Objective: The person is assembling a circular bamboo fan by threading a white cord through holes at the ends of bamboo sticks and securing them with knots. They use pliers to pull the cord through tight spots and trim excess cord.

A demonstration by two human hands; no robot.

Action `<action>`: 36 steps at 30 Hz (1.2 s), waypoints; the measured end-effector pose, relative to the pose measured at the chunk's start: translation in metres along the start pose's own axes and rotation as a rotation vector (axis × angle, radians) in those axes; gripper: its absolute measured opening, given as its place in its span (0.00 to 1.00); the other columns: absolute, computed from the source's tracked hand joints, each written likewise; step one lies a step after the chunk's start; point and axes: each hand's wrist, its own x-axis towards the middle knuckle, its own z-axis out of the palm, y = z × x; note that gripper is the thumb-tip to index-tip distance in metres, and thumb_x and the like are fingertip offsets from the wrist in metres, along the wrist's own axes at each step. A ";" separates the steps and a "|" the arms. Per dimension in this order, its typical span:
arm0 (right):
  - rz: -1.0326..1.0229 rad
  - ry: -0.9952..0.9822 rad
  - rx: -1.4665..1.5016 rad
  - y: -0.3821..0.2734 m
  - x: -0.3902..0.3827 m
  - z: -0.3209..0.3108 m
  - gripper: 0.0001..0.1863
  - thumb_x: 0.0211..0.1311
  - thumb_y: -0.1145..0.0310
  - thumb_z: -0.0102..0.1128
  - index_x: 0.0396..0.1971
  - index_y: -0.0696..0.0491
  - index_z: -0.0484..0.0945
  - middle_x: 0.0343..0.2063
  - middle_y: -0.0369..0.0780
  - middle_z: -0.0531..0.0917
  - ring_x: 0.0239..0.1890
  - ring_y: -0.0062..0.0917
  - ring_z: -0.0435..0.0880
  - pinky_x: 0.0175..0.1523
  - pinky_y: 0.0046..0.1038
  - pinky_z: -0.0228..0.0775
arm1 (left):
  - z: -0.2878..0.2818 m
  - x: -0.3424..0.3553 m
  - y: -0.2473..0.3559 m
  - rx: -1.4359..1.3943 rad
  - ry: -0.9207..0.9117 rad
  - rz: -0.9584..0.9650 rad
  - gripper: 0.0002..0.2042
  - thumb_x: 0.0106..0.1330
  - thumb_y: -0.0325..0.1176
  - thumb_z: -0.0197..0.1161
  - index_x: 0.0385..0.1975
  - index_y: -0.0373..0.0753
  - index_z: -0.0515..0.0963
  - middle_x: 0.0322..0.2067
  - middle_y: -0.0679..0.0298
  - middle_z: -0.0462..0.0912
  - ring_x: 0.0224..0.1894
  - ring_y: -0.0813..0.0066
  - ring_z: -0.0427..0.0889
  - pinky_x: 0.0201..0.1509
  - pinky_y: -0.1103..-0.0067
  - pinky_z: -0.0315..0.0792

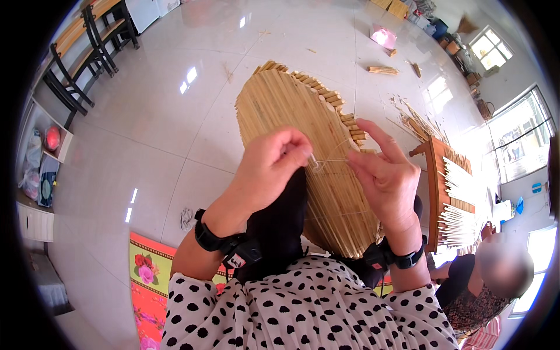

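Note:
Across my lap lies a long panel of pale straw-coloured stalks [291, 108] set side by side, with cut ends standing out along its right edge. Above it my left hand [279, 156] is closed, thumb against fingers, on a thin whitish thread [331, 160]. The thread runs taut to my right hand [388, 175], whose thumb and a finger pinch it while the index finger points up and away. Fine loops of thread show near my left fingertips. Black bands with small devices are strapped to both wrists.
To the right, a wooden table [434, 175] carries rows of stalks [458, 224]. A person [466, 280] sits beside it. Loose stalks [417, 122] and a pink bag [383, 37] lie on the tiled floor. At far left are chairs [81, 58] and open shelves [58, 146]. A floral mat [146, 291] lies lower left.

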 end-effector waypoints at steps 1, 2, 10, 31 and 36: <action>0.000 0.001 0.003 0.000 0.000 0.000 0.03 0.49 0.75 0.69 0.24 0.50 0.85 0.50 0.34 0.84 0.21 0.21 0.82 0.27 0.22 0.75 | -0.001 0.000 0.001 -0.019 0.047 0.023 0.08 0.68 0.30 0.61 0.35 0.31 0.76 0.25 0.68 0.79 0.29 0.83 0.78 0.34 0.83 0.71; 0.000 0.001 0.005 0.000 0.000 -0.001 0.03 0.49 0.75 0.69 0.24 0.50 0.85 0.50 0.34 0.84 0.21 0.21 0.83 0.27 0.22 0.75 | -0.005 0.001 0.002 0.012 0.062 0.038 0.07 0.68 0.30 0.62 0.35 0.31 0.76 0.27 0.67 0.79 0.30 0.82 0.78 0.34 0.82 0.72; 0.002 0.003 0.033 -0.002 0.001 -0.002 0.04 0.49 0.75 0.70 0.25 0.50 0.85 0.49 0.34 0.85 0.24 0.22 0.84 0.29 0.23 0.76 | 0.004 -0.008 0.024 0.545 0.242 0.582 0.06 0.62 0.26 0.65 0.36 0.37 0.76 0.37 0.60 0.79 0.29 0.66 0.81 0.31 0.75 0.74; 0.408 -0.054 0.037 -0.012 0.002 -0.005 0.20 0.43 0.68 0.75 0.39 0.57 0.82 0.42 0.41 0.83 0.24 0.27 0.82 0.31 0.26 0.76 | 0.010 -0.005 0.013 0.783 0.138 0.471 0.05 0.62 0.28 0.63 0.29 0.40 0.72 0.24 0.63 0.77 0.22 0.60 0.79 0.24 0.71 0.71; 0.585 -0.196 0.105 -0.003 0.001 -0.006 0.16 0.50 0.75 0.71 0.39 0.64 0.81 0.27 0.38 0.84 0.30 0.14 0.81 0.34 0.17 0.72 | 0.009 -0.007 0.016 0.786 0.100 0.373 0.05 0.62 0.24 0.63 0.29 0.38 0.73 0.21 0.60 0.77 0.21 0.60 0.78 0.24 0.73 0.68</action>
